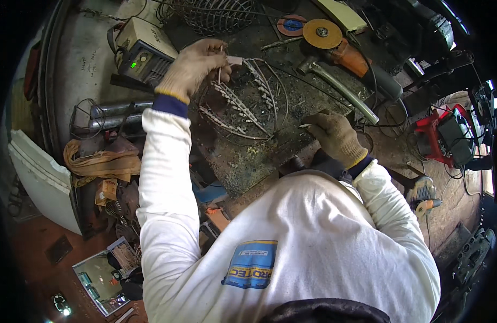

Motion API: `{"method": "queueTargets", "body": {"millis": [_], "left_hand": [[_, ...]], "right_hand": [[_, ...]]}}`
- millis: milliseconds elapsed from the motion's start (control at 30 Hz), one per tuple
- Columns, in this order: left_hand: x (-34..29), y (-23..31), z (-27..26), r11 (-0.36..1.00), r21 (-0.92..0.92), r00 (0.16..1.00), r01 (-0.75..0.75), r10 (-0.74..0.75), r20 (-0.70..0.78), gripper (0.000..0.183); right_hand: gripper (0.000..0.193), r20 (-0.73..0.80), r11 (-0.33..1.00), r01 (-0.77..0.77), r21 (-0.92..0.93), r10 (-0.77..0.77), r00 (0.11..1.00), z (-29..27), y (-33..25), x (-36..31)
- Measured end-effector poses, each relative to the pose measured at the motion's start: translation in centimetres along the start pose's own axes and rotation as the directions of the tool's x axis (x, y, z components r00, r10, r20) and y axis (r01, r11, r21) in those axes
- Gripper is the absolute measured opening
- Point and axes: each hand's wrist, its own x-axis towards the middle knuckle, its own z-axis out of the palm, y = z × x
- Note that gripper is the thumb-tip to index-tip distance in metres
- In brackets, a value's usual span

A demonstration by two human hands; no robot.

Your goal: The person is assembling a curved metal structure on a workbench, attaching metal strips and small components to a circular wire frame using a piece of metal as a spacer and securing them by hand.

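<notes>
Dark, speckled and gritty, the counter (235, 169) is taking up the middle of this crowded workshop, with cables trailing over its far side. Somebody in a white long-sleeved shirt (323, 226) is bending over it in knitted gloves. Ahead of that person, a round wire frame (255, 81) is lying on the counter, toward the left, and rows of small pale lumps are running along its inner bars.

At the frame's far left edge, the left hand (197, 64) is pinching a thin rod (220, 63). The rod's near end is pointing at the bars; I can't tell from where I'm standing whether it's touching them. Just beside the fingers, a small flat tab (235, 60) is showing.

The right hand (332, 134) is hovering or resting to the right of the frame, well apart from it, its fingers curling. Something pale is peeking out at the fingertips, but I can't tell whether the hand is gripping anything.

Beyond the right hand, a hammer (342, 90) is lying slantwise, and past it an orange grinder (351, 58) is sitting with its disc (322, 33) facing up. Over to the left, a welder (146, 48) is glowing green on its display, and two metal tubes (116, 111) are lying nearer the person.
</notes>
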Motion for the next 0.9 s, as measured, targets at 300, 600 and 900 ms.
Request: {"method": "queueTargets", "body": {"millis": [300,600,900], "left_hand": [[5.6,1.1,0.3,0.943,0.130,0.951,0.306,-0.298,-0.078,0.041],[6.1,0.6,2.5,0.931,0.130,0.940,0.341,-0.337,-0.053,0.036],[6.7,1.6,3.9,0.818,0.432,0.925,0.379,-0.341,-0.166,0.031]], "right_hand": [[0.027,0.180,0.984,-0.078,0.159,0.049,0.982,-2.7,-0.7,2.6],[0.025,0.229,0.959,0.026,0.283,-0.094,0.969,-7.0,0.6,8.4],[0.026,0.097,0.954,0.166,0.248,-0.195,0.976,-6.9,2.6,10.6]]}}
